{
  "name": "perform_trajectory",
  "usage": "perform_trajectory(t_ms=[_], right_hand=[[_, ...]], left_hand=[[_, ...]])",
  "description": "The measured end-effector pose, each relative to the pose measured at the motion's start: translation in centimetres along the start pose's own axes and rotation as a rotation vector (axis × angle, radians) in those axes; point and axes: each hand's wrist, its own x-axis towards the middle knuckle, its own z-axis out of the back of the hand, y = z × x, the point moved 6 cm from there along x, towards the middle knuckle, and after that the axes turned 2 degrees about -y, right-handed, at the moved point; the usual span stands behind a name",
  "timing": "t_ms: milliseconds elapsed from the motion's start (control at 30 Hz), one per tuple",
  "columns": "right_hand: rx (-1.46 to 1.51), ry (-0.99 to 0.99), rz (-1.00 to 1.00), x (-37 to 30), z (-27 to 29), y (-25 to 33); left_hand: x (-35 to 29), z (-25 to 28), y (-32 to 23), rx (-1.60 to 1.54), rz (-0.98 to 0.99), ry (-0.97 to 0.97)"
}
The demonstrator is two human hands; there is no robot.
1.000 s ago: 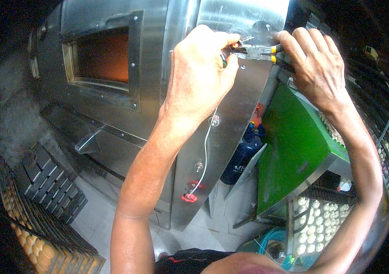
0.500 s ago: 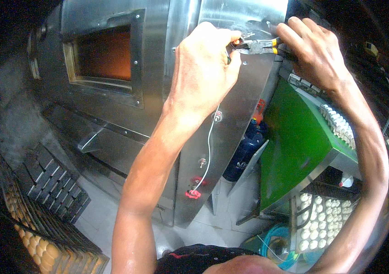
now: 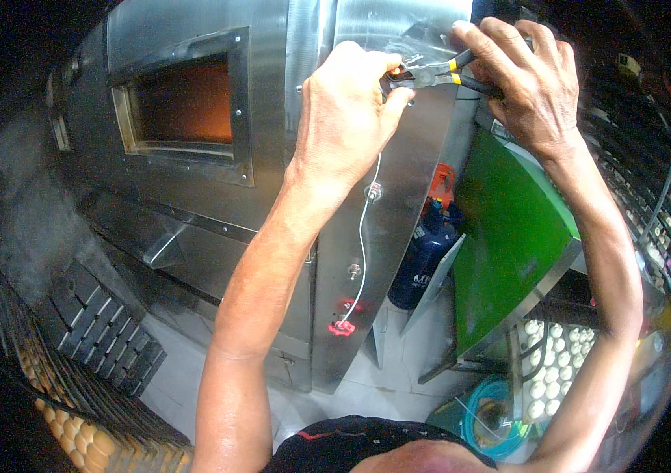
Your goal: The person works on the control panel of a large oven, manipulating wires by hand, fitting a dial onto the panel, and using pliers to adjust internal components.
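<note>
My left hand (image 3: 342,118) is raised against the upper part of a stainless steel oven's side panel (image 3: 410,181). Its thumb and forefinger pinch a small dark part (image 3: 400,76) with a bit of orange; its exact kind is too small to make out. From the right, my right hand (image 3: 536,87) grips a pair of pliers (image 3: 434,75) with black handles banded in yellow. The jaws meet the small part at my left fingertips, and the handles stand spread. Below my left hand a thin white wire (image 3: 363,252) runs down to a red valve knob (image 3: 342,328).
The oven window (image 3: 182,102) glows orange at left. Right of the oven stand a dark blue gas cylinder (image 3: 423,256) and a green panel (image 3: 509,244). A tray of pale dough balls (image 3: 546,370) sits lower right. Racks of baked buns (image 3: 79,437) fill the lower left.
The plier handles have spread wider apart in my right hand. Both hands have shifted slightly left in view, and the left still pinches the small part.
</note>
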Motion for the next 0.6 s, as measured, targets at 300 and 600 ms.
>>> perform_trajectory(t_ms=[300,600], right_hand=[[0.029,0.054,0.031,-0.8,-2.2,-1.8],[0.028,0.152,0.034,-0.1,-2.9,-1.9]], left_hand=[[0.1,-0.2,-0.1,-0.003,-0.030,-0.004],[0.1,-0.3,0.0,0.002,-0.023,-0.005]])
